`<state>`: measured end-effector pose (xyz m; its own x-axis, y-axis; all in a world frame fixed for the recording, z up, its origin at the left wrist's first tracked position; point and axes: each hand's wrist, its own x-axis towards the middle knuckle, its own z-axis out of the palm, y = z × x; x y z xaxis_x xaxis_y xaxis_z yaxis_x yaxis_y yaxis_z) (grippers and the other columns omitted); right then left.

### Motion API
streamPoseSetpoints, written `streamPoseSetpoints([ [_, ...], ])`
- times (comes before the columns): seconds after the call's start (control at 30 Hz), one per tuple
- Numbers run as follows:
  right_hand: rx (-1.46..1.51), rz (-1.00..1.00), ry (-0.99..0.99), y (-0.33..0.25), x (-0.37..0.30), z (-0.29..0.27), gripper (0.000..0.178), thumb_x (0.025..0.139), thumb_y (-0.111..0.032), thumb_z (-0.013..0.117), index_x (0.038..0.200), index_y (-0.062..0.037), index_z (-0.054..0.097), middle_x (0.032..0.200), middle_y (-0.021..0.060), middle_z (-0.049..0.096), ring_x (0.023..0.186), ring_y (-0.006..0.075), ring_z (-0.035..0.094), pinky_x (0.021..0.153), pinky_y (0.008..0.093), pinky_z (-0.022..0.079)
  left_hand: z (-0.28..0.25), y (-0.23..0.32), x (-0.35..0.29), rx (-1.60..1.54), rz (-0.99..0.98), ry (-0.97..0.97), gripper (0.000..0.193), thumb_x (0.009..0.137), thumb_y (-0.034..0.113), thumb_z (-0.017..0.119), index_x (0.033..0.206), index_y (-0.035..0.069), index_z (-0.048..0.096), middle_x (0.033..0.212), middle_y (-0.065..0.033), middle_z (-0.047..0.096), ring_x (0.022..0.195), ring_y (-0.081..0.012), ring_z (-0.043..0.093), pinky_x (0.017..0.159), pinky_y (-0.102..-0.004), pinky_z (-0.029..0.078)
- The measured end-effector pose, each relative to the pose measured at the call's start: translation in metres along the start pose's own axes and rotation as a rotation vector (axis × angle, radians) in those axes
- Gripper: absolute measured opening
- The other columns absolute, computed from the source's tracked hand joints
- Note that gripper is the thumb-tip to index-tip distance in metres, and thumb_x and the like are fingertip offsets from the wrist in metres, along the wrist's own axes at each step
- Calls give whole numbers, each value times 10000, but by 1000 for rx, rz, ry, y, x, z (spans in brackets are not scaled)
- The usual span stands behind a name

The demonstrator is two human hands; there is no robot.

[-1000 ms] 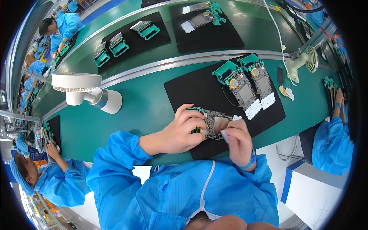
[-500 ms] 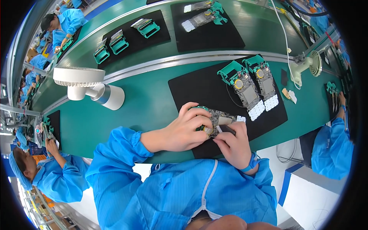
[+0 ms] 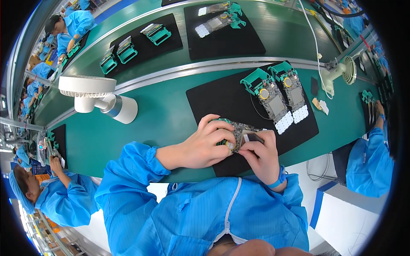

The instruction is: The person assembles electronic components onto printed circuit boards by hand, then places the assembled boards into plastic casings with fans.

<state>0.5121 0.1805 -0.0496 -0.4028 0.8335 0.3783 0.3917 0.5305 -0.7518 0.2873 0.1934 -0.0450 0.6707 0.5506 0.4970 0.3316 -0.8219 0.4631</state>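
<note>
On the near part of a black mat (image 3: 205, 100) lies a circuit board (image 3: 244, 128), partly covered by both hands. My left hand (image 3: 207, 143) is closed over its left end, the fingers curled around the edge and a green part there. A small dark flat piece (image 3: 255, 138) with a pale end is pinched in my right hand (image 3: 264, 160), low over the board's front edge. The fingertips of both hands nearly meet at that edge; what lies under them is hidden. Farther right on the mat rest two similar circuit boards (image 3: 275, 104) with green frames (image 3: 256, 81).
A white desk fan (image 3: 87, 85) stands at left, a pale green fan (image 3: 348, 70) at far right. Behind a metal rail (image 3: 171, 73), more boards with green frames (image 3: 158, 34) lie on black mats. Co-workers in blue sit left (image 3: 64, 198) and right (image 3: 369, 164).
The mats and boards behind the rail have slid left. My right fingers and the dark piece have shifted slightly over the board; my left hand keeps its hold.
</note>
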Motion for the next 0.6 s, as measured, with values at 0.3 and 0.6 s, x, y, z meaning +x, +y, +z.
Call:
streamPoseSetpoints([
  [0.3, -28, 67, 26, -2, 1, 9, 158, 747, -83, 740, 878, -106, 654, 991, 115, 519, 970, 315, 481, 826, 404, 405, 3, 0, -1, 33, 15, 4, 188, 739, 72, 713, 746, 112, 529, 1047, -48, 552, 1128, -290, 485, 970, -598, 318],
  [0.6, -51, 68, 36, -5, 1, 12, 166, 746, -83, 732, 874, -113, 629, 1003, 120, 511, 979, 324, 470, 836, 417, 397, 7, -3, -5, 27, 56, 33, 202, 692, 58, 725, 737, 121, 539, 1059, -53, 553, 1135, -299, 478, 960, -618, 309],
])
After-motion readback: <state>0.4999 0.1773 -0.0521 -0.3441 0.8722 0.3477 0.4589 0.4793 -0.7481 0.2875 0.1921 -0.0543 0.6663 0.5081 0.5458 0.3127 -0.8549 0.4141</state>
